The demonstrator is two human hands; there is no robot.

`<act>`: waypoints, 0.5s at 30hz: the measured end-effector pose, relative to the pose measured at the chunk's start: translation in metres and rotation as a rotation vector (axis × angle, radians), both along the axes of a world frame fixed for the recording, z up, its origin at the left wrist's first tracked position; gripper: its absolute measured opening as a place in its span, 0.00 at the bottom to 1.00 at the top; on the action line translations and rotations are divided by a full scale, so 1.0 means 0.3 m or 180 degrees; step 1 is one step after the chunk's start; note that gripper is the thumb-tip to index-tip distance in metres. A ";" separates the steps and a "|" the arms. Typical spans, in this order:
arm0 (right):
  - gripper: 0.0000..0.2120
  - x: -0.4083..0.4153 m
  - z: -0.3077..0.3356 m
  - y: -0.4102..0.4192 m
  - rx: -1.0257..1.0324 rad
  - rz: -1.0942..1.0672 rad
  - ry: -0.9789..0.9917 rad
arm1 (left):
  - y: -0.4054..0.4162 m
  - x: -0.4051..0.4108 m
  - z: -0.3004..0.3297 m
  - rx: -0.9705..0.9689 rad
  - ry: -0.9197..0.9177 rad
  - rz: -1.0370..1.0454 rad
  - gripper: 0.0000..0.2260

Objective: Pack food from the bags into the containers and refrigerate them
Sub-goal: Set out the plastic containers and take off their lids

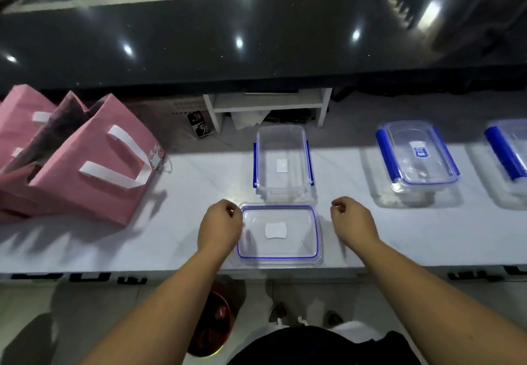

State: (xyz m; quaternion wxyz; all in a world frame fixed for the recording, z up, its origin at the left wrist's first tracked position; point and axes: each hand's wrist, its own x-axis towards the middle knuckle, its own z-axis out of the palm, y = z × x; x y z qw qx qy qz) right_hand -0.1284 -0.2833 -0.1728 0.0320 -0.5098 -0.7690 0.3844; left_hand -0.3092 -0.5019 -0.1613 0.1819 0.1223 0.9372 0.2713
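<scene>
Though clear plastic, blue-rimmed rectangular lid (279,232)

White marble-look counter (85,250) below glossy black ledge (256,36) (lamp glints)

Looks like a shop or service counter, not a home kitchen: a long glossy black upper counter (256,36) runs the full width above a lower white marble-look surface (199,193), staff-side layout. Under the black top sits a white shelf unit (268,102) with papers and clutter, and past the counter there's tiled floor with what look like display racks and goods, blurred. Pink paper carrier bags (85,165) with white handles and a row of clear blue-clip containers (416,156) on the surface fit a takeaway/retail setup.
</scene>
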 end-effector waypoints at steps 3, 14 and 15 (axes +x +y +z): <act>0.12 0.038 0.056 0.076 0.0198 -0.0122 0.0222 | 0.126 0.014 0.071 0.0437 0.0146 -0.0272 0.07; 0.12 0.247 0.199 0.548 0.0662 -0.0828 0.0505 | 0.664 0.251 0.136 0.0896 -0.0076 -0.0955 0.06; 0.12 0.270 0.198 0.592 0.0637 -0.0807 0.0508 | 0.710 0.276 0.133 0.0857 -0.0104 -0.0957 0.06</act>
